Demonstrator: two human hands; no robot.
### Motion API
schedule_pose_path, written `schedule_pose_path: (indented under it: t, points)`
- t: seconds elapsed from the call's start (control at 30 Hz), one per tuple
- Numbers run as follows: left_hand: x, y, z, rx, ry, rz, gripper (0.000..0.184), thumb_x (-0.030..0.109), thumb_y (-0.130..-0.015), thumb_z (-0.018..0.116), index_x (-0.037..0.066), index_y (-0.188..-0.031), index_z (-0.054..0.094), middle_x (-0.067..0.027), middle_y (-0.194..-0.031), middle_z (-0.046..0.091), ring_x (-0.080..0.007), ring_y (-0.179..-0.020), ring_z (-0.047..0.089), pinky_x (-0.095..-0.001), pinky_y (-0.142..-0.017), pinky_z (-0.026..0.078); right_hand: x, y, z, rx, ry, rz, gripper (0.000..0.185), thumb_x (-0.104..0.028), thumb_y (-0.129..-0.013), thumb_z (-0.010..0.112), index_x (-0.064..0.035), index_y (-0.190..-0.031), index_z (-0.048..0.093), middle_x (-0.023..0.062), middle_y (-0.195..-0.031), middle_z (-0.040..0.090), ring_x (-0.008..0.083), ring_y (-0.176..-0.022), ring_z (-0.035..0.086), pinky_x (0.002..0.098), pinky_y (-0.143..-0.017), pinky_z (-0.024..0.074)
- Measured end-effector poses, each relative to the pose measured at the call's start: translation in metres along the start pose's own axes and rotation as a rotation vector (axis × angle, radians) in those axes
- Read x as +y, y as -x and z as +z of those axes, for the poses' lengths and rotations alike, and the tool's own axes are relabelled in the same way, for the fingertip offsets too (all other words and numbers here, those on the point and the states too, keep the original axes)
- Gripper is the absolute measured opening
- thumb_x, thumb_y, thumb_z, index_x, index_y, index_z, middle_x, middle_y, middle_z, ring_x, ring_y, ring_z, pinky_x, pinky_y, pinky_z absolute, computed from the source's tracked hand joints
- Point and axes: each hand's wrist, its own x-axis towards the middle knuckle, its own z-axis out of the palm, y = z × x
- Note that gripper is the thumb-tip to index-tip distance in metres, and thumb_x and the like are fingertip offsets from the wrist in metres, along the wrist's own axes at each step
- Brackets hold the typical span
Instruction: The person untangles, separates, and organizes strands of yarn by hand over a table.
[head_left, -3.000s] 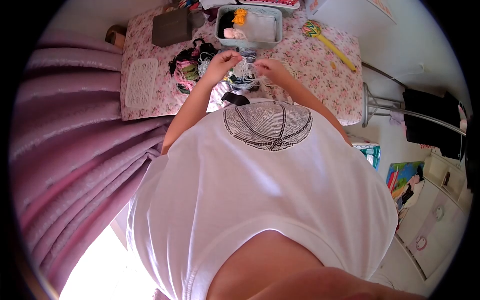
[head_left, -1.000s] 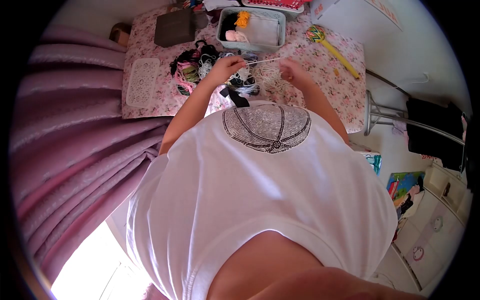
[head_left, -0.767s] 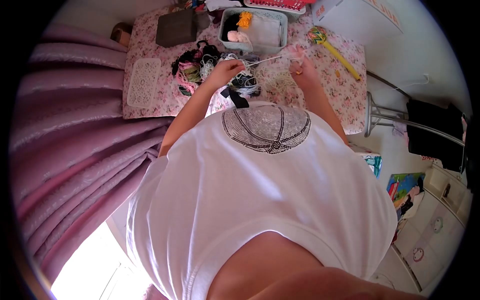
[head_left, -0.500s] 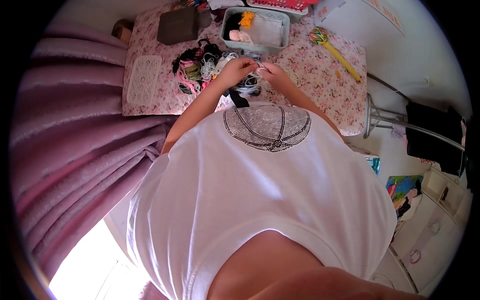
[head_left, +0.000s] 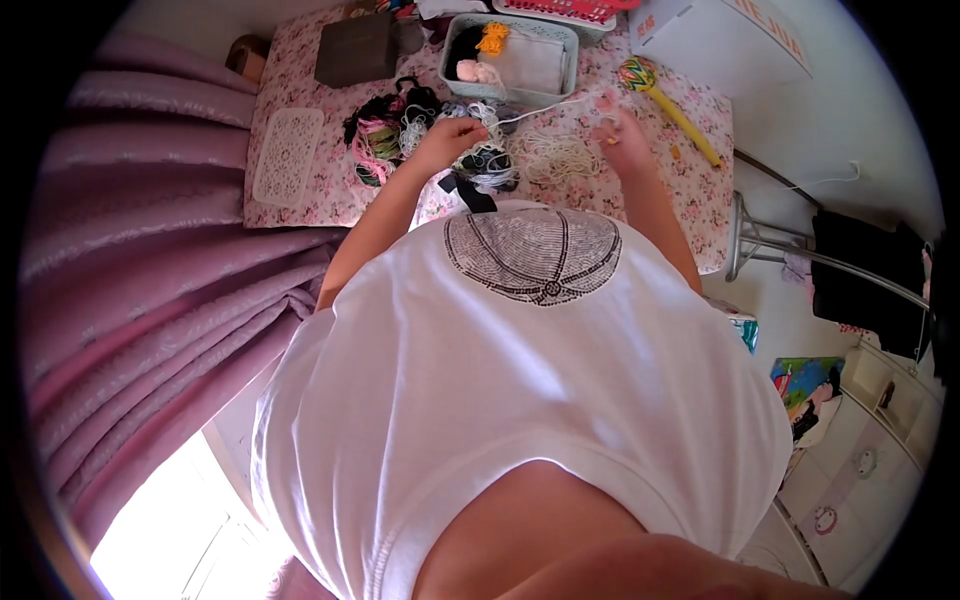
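Head view. Landmark: the basket [head_left: 572, 75]. Left hand [head_left: 458, 140], near side of basket: fingers drawn together, apparently pinching a white strand [head_left: 545, 109]. Right hand [head_left: 622, 140], right of basket on its near side: blurred, fingers partly spread; grip cannot be told. Strand spans the gap before the basket; spacing of hands presumably keeps it straight. Loose white yarn [head_left: 558, 158] and mixed yarn [head_left: 375, 140] lie on the tabletop [head_left: 665, 210], basket's near side, probably for easy reach.
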Motion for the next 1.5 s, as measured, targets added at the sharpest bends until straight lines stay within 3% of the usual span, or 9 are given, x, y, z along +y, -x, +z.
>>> schedule_pose_path:
  t: [0.1,0.37,0.47,0.67,0.77,1.0,1.13,1.33,1.5]
  points:
    - [0.02,-0.005,0.017,-0.036,0.011,0.048,0.017,0.015,-0.083,0.05,-0.001,-0.08,0.056,0.002,-0.064,0.047,-0.0058,-0.06,0.04,-0.0199,-0.055,0.034,0.024,0.015,0.047,-0.153,0.572,0.004,0.038,-0.017,-0.085,0.044,-0.0037,-0.12,0.036,0.0099,-0.114,0.052,0.0043,-0.053,0.037,0.0178,-0.051,0.0335]
    - [0.033,-0.005,0.017,-0.038,-0.045,0.022,0.017,0.015,-0.083,0.051,-0.001,-0.082,0.056,0.0017,-0.068,0.05,-0.0052,-0.063,0.041,-0.0199,-0.056,0.035,0.05,0.008,0.043,-0.317,1.146,0.045,0.026,-0.025,-0.079,0.054,-0.0016,-0.09,0.056,-0.0012,-0.067,0.048,0.0077,-0.059,0.043,0.0233,-0.056,0.0365]
    - [0.013,-0.001,0.004,-0.034,-0.007,0.002,0.017,0.015,-0.083,0.051,-0.002,-0.083,0.056,0.0009,-0.07,0.051,-0.0057,-0.066,0.042,-0.0202,-0.059,0.035,0.028,0.011,0.028,-0.19,0.653,0.271,0.021,-0.023,-0.081,0.051,-0.0045,-0.089,0.054,-0.0027,-0.056,0.039,0.0053,-0.049,0.034,0.0206,-0.048,0.0304]
    - [-0.015,0.008,-0.011,0.043,0.055,-0.02,0.019,0.018,-0.082,0.052,0.0,-0.082,0.057,0.0005,-0.071,0.051,-0.0065,-0.067,0.043,-0.0216,-0.06,0.036,0.007,-0.011,-0.045,0.017,-0.538,0.079,0.016,-0.021,-0.084,0.047,-0.0078,-0.093,0.051,-0.0056,-0.053,0.032,0.0056,-0.04,0.026,0.0187,-0.043,0.0266]
    - [-0.016,0.009,-0.01,0.074,0.048,-0.007,0.019,0.019,-0.081,0.053,0.0,-0.08,0.058,0.0003,-0.066,0.049,-0.0069,-0.062,0.042,-0.0221,-0.055,0.035,0.0,-0.009,-0.041,0.243,-0.378,0.002,0.017,-0.018,-0.084,0.048,-0.0097,-0.098,0.05,-0.006,-0.053,0.031,0.0053,-0.039,0.026,0.0184,-0.043,0.0258]
    - [0.03,-0.004,0.021,-0.105,0.137,0.021,0.017,0.016,-0.083,0.05,0.0,-0.079,0.055,0.0032,-0.066,0.047,-0.0049,-0.061,0.041,-0.0198,-0.055,0.033,0.053,0.022,0.063,-0.267,0.675,-0.005,0.036,-0.017,-0.08,0.051,-0.0012,-0.112,0.046,0.0045,-0.088,0.057,0.0036,-0.063,0.042,0.0179,-0.054,0.035]
    - [0.037,-0.003,0.02,-0.055,0.085,0.037,0.017,0.016,-0.083,0.052,0.0,-0.078,0.055,0.0039,-0.064,0.045,-0.0047,-0.059,0.039,-0.0202,-0.052,0.032,0.071,0.007,0.053,-0.326,1.022,0.078,0.028,-0.021,-0.08,0.052,0.0017,-0.096,0.053,0.0028,-0.083,0.056,0.01,-0.074,0.048,0.0223,-0.068,0.0388]
    - [0.009,0.006,-0.001,-0.06,0.07,-0.02,0.018,0.017,-0.082,0.053,0.0,-0.08,0.056,0.0043,-0.066,0.045,-0.0049,-0.061,0.039,-0.0203,-0.054,0.032,0.026,0.003,0.02,-0.017,0.374,0.238,0.018,-0.021,-0.085,0.044,-0.004,-0.084,0.05,-0.003,-0.061,0.043,0.0056,-0.052,0.038,0.0192,-0.048,0.0312]
    - [-0.011,0.013,-0.012,0.012,0.129,-0.07,0.018,0.018,-0.08,0.055,0.001,-0.08,0.058,0.0022,-0.066,0.05,-0.0058,-0.063,0.043,-0.0207,-0.056,0.035,0.004,-0.011,-0.045,-0.188,-0.394,0.089,0.011,-0.015,-0.086,0.041,-0.0067,-0.087,0.049,-0.0037,-0.064,0.043,0.0055,-0.044,0.029,0.0193,-0.044,0.0277]
